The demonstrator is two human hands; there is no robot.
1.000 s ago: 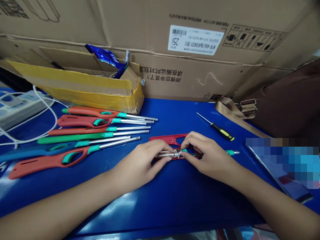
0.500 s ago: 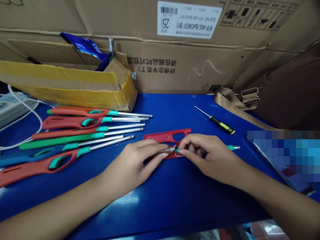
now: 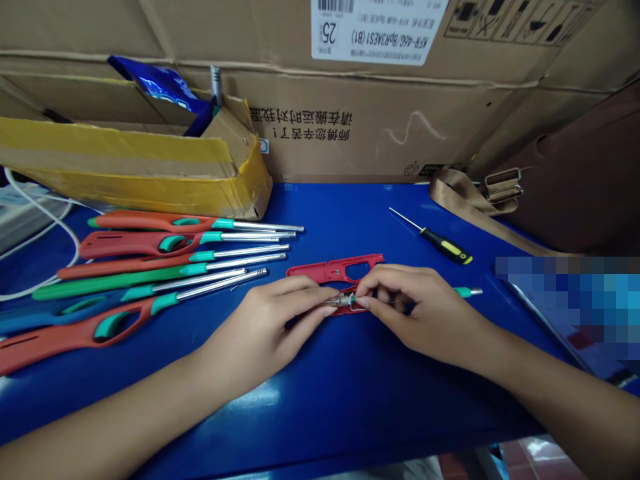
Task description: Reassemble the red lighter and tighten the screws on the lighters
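My left hand (image 3: 280, 319) pinches a small greyish tank-like lighter part (image 3: 343, 301) between thumb and forefinger. Opposite it, my right hand (image 3: 425, 307) has its fingertips closed at the part's other end, by a thin pale wire and a green bit; exactly what they grip is too small to tell. Beneath both hands lies a red lighter casing half (image 3: 345, 311), mostly covered by fingers. Just behind it, the other red casing half (image 3: 320, 271) rests apart with its hollow inside up. A teal-collared metal tip (image 3: 469, 292) shows beyond my right hand.
Several long-necked lighters (image 3: 125, 323) lie in a row at the left. Behind them stands a yellow-taped carton (image 3: 210, 190) holding a blue packet. A black-and-yellow screwdriver (image 3: 447, 247) lies at right, near a brown strap (image 3: 480, 223). A large cardboard box (image 3: 320, 93) walls the back.
The view has shifted slightly. Both hands stay at the same spot over the casing half, and the greyish part sits a little closer to my right fingertips.
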